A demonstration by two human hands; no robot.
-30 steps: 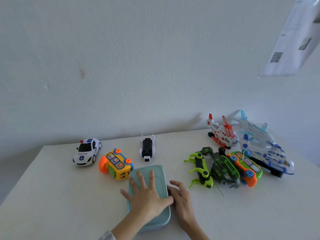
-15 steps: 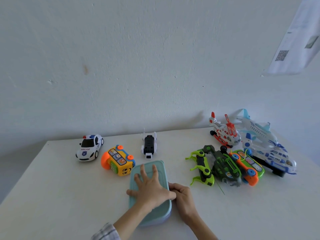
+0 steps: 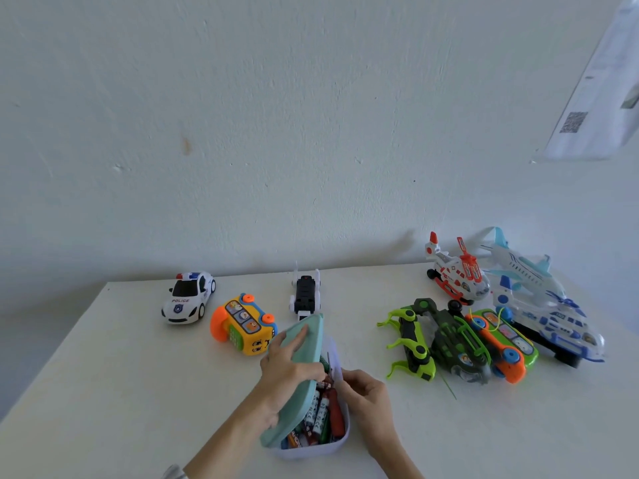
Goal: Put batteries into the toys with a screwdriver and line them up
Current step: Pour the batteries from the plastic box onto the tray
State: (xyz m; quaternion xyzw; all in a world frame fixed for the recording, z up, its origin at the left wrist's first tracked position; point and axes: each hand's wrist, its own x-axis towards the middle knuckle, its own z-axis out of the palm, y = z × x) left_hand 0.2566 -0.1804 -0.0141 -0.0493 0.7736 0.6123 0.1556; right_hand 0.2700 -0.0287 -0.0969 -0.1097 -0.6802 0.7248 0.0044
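Batteries (image 3: 320, 414) lay exposed in the box (image 3: 311, 450) at 6 o'clock on the bench (image 3: 121, 392): its lid (image 3: 304, 344), flat before, was tilted up, gripped by the left hand (image 3: 287, 369). Right hand (image 3: 363, 388) curled at the rim; its hold unclear.

Lid: the teal lid (image 3: 304, 344) now tilts up on edge, gripped by the left hand (image 3: 287, 371).
Box: batteries (image 3: 318, 413) now show inside.
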